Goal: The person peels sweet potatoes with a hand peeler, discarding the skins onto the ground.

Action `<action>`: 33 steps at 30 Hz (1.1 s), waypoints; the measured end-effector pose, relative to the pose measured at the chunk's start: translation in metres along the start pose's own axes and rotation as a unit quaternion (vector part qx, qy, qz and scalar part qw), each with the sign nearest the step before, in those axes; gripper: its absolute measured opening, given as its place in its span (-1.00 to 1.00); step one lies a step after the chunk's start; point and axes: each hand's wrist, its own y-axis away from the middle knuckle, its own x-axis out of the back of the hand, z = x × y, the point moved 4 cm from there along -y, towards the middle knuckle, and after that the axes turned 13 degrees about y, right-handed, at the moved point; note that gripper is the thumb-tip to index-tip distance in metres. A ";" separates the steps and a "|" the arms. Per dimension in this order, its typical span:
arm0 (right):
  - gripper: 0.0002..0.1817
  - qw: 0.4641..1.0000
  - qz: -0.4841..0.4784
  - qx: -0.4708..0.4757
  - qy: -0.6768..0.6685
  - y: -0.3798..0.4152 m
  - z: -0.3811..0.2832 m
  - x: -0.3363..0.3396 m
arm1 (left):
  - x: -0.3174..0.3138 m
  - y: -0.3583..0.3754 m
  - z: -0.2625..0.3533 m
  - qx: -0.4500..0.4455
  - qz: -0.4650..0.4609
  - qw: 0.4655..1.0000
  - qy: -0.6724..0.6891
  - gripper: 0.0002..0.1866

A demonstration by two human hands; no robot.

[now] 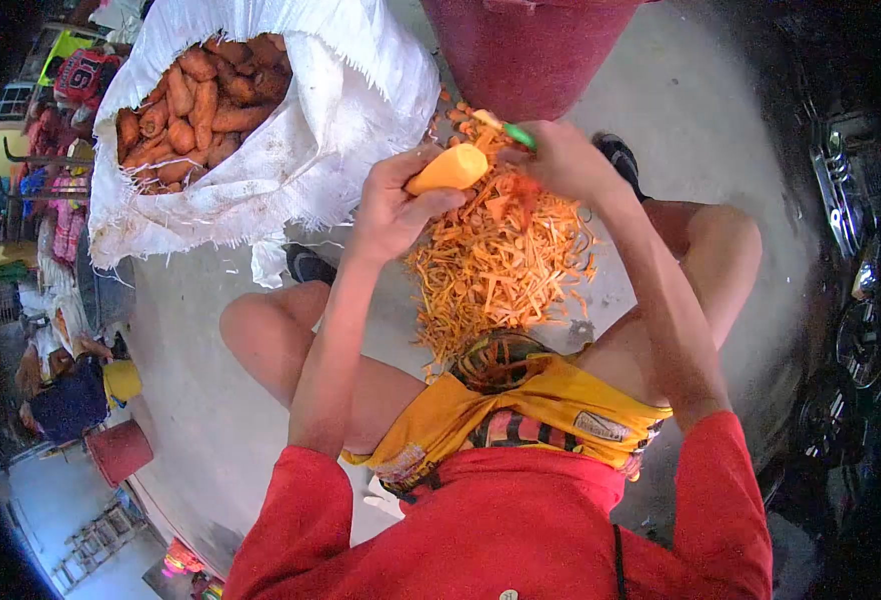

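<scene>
A peeled, pale orange carrot [450, 169] is gripped in my left hand [397, 200], its cut end facing right. My right hand [559, 160], slightly blurred, is closed around a tool with a green part [521, 136] showing at its fingers; the rest of the tool is hard to make out. Beneath both hands, a heap of orange peelings [501, 260] lies on the floor between my legs. To the left of my left hand, a white woven sack [311, 130] stands open, full of unpeeled carrots [201, 105].
A large dark red tub [531, 50] stands beyond the peelings. Metal items [836, 200] line the right edge. At the far left are hanging clothes [69, 215], another person [66, 395] and a red bucket [119, 452].
</scene>
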 end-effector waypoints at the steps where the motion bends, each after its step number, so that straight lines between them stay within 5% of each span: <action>1: -0.64 1.000 0.006 0.000 0.001 -0.001 0.021 -0.010 | -0.003 0.003 0.004 0.003 -0.007 0.998 0.059 -0.63; 3: -0.58 0.993 0.025 -0.054 0.102 -0.004 0.059 -0.021 | -0.003 0.001 0.011 0.000 -0.022 0.993 0.114 -0.62; 5: -0.57 0.986 -0.046 -0.057 0.153 0.002 0.052 -0.015 | 0.002 0.004 -0.011 0.218 -0.097 0.971 -0.002 -0.60; 9: -0.53 0.965 -0.166 -0.057 0.195 0.021 0.052 -0.023 | 0.001 -0.003 -0.018 0.397 -0.279 0.848 -0.215 -0.48; 13: -0.51 0.949 -0.242 -0.051 0.193 0.009 0.033 -0.028 | -0.007 -0.094 0.016 0.271 -0.233 0.921 -0.153 -0.36; 15: -0.52 0.969 -0.199 -0.033 0.142 0.017 0.020 -0.018 | -0.015 -0.142 0.074 0.238 -0.138 0.951 0.144 -0.45; 16: -0.51 0.971 -0.183 -0.038 0.150 0.017 0.021 -0.016 | -0.016 -0.156 0.099 0.195 -0.095 0.964 0.153 -0.49; 19: -0.50 0.981 -0.130 0.004 0.146 0.015 0.025 -0.011 | -0.005 -0.156 0.145 0.056 0.016 0.996 0.069 -0.49; 21: -0.50 0.986 -0.103 0.012 0.127 0.017 0.025 -0.002 | 0.020 -0.146 0.147 0.046 0.043 0.998 0.011 -0.55; 23: -0.52 0.982 -0.156 -0.026 0.105 0.019 0.005 0.024 | 0.064 -0.127 0.141 -0.027 0.062 0.985 -0.159 -0.63; 25: -0.55 0.983 -0.152 -0.034 0.100 0.025 0.000 0.037 | 0.130 -0.106 0.132 -0.092 0.126 0.943 -0.293 -0.64; 27: -0.56 0.982 -0.155 -0.043 0.101 0.030 -0.006 0.048 | 0.182 -0.086 0.145 0.029 0.171 0.901 -0.399 -0.61; 29: -0.58 0.986 -0.125 -0.009 0.105 0.034 -0.003 0.043 | 0.239 -0.070 0.145 0.139 0.247 0.784 -0.552 -0.47; 30: -0.57 0.986 -0.126 -0.020 0.104 0.035 -0.005 0.047 | 0.262 -0.067 0.143 0.141 0.249 0.782 -0.554 -0.47; 32: -0.55 0.984 -0.137 -0.041 0.110 0.035 -0.008 0.052 | 0.302 -0.060 0.128 0.235 0.209 0.651 -0.691 -0.22; 33: -0.55 0.984 -0.136 -0.039 0.111 0.034 -0.008 0.051 | 0.316 -0.057 0.114 0.235 0.212 0.650 -0.691 -0.22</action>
